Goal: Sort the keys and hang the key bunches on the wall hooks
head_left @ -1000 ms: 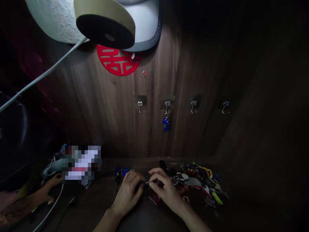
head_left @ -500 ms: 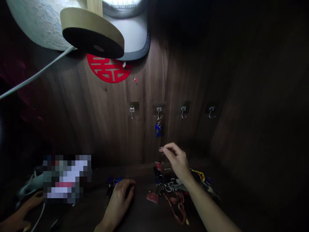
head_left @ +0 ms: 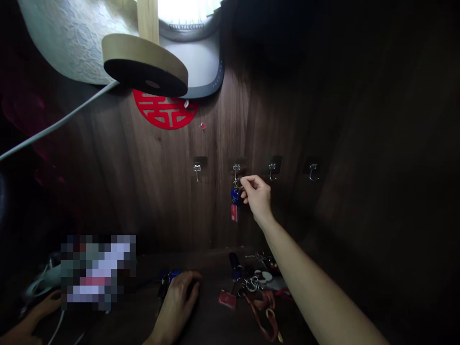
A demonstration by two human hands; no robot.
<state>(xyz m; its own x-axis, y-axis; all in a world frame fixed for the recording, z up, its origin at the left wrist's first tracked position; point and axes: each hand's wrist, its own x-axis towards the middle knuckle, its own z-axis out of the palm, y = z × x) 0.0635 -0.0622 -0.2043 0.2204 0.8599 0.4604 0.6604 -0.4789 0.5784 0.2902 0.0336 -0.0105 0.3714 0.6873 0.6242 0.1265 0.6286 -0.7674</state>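
Observation:
My right hand (head_left: 257, 196) is at the second wall hook (head_left: 236, 170), thumb and forefinger pinching a key ring. A red tag (head_left: 234, 212) hangs from this ring, just below a bunch of blue keys (head_left: 235, 194) on the same hook. The bunch and the pinched ring overlap, so I cannot tell whether the ring is over the hook. My left hand (head_left: 179, 297) rests on the dark shelf with fingers loosely spread, beside blue and dark keys (head_left: 168, 278) that it partly covers.
Right of my left hand lie a red tag (head_left: 227, 299), silver rings (head_left: 251, 283) and a brown strap (head_left: 266, 306). Three other hooks, one being the third hook (head_left: 272, 171), line the wooden wall. A round-based lamp (head_left: 143, 62) juts out above. Another person's hand (head_left: 39, 311) is at far left.
My right hand has risen from above the shelf to the second hook, carrying the ring with its red tag. The left hand stays in place.

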